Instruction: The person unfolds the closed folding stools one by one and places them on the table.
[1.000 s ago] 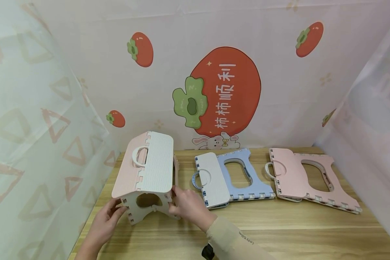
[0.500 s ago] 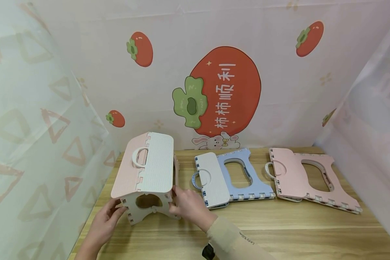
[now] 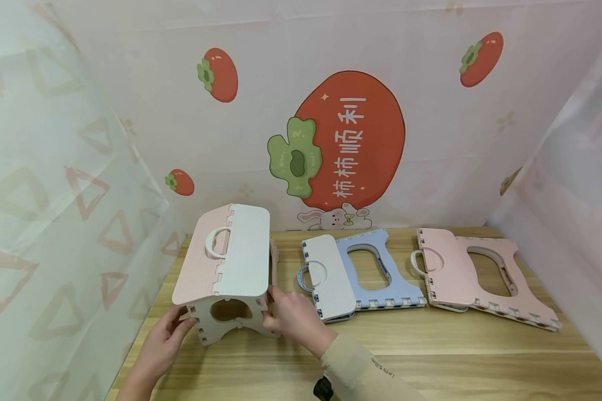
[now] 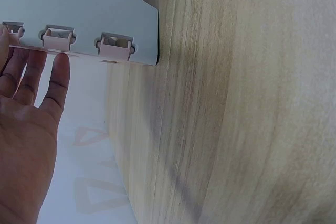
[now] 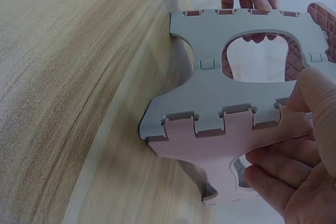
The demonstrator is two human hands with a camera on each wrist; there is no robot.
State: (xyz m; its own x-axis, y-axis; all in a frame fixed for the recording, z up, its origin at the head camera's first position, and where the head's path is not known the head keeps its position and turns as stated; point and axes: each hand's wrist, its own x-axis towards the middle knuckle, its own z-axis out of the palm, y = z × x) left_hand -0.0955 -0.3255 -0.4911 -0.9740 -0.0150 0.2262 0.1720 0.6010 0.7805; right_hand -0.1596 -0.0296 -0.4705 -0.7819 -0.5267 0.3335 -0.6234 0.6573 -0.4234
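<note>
A pink and white folding stool (image 3: 246, 250) stands half-unfolded at the table's left, its two-part seat bent along the middle hinge. My left hand (image 3: 161, 340) grips the left hinged edge of the white front leg panel (image 5: 215, 77), thumb in front and fingers behind it. On the opposite side, my right hand (image 3: 298, 317) holds the right leg corner; in the right wrist view its thumb lies near the hinge and its fingers reach along the pink side panel (image 5: 210, 153). A white carrying handle (image 3: 215, 243) sits in the seat's middle.
A blue and white folding stool (image 3: 328, 284) lies folded flat to the right. Farther right lies a folded pink stool (image 3: 446, 270). The wooden table (image 3: 431, 362) is bounded by a printed cloth backdrop (image 3: 431, 167) behind and cloth walls at both sides.
The head view has shifted very slightly. Both hands keep their holds, and the stool shows almost no movement.
</note>
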